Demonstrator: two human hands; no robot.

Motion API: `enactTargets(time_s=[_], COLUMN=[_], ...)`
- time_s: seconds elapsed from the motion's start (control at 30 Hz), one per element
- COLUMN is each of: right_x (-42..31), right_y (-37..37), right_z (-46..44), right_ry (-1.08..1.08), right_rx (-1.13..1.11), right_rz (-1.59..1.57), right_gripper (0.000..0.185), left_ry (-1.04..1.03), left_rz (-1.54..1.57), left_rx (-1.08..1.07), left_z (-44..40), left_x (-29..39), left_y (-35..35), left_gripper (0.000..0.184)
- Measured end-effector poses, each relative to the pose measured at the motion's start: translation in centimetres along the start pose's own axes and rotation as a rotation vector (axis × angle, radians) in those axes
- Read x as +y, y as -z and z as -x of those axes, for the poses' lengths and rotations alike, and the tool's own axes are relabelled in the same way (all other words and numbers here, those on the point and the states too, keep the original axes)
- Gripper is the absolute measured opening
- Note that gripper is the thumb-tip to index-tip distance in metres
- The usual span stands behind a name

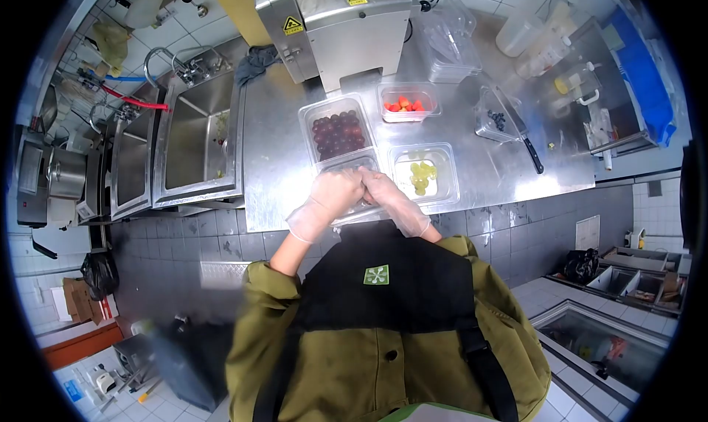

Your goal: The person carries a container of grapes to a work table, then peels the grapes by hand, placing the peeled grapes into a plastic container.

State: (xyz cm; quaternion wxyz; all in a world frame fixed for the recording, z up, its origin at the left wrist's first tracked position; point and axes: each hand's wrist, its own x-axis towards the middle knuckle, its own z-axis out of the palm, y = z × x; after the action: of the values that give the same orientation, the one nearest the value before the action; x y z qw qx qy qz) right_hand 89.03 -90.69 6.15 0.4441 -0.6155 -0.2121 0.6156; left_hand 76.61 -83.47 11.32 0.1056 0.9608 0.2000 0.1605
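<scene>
My left hand (333, 195) and my right hand (385, 196), both in clear plastic gloves, meet at the table's front edge. Their fingers are closed together; anything between them is hidden. Under them lies a clear plastic container (355, 162), mostly covered by the hands. Just beyond it stands a clear tub of dark red grapes (339, 133). Cut green grapes (422, 177) lie in a clear tub (451, 173) to the right of my right hand. Farther back, a small clear tub (383, 92) holds cut red fruit (403, 105) that looks like strawberries.
A black-handled knife (532, 157) rests against a tub with dark blue berries (496, 119). A steel machine (358, 42) stands at the back, with stacked clear containers (448, 57) beside it. Sinks (198, 138) lie left; a rack with a blue panel (641, 75) stands right.
</scene>
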Motion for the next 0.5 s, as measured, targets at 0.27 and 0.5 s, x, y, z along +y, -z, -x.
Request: enactTargets(time_s=[0.27, 0.5], right_x=[-1.0, 0.3], right_y=[-1.3, -0.3], right_z=[2.1, 1.3], right_ry=[0.096, 0.177], right_rx=[-0.076, 0.003], right_rz=[-0.6, -0.27], right_gripper=[0.028, 0.021], left_ry=[0.354, 0.411], left_rz=[0.141, 0.345], left_rx=[0.112, 0.159], left_z=[0.2, 0.8], left_x=[1.4, 1.5], left_y=[-0.1, -0.2], left_gripper=[0.015, 0.015])
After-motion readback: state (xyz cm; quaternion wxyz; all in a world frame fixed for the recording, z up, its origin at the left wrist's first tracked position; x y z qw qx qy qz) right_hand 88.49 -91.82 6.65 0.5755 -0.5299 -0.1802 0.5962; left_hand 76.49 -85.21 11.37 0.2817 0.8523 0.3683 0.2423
